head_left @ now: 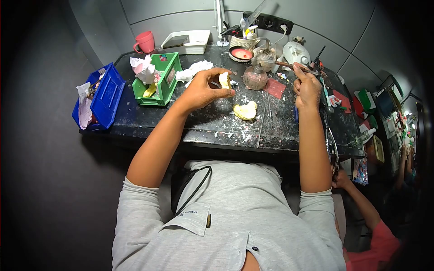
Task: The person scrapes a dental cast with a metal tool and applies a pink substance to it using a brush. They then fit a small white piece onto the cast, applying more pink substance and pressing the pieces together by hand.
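Note:
My left hand (205, 90) pinches a small cream-coloured piece like a dental cast (224, 81) between thumb and fingers, raised above the bench. Another pale yellowish cast (245, 111) lies on the bench just below and to the right. In my right hand (308, 88) is a thin tool with a brown handle (289, 66), gripped between thumb and fingers. It points left, its far end beside the top of a round glass spirit lamp (255, 78); whether it touches the lamp, and any flame, I cannot make out. A pink wax sheet (274, 88) lies beside the lamp.
Left are a green bin (156, 97) and a blue bin (108, 101) holding crumpled paper. A pink mug (145, 42), white tray (196, 43) and woven pot (244, 43) stand behind. Thin metal tools (262, 122) and white scraps lie in front. A co-worker's arm (361, 203) shows at right.

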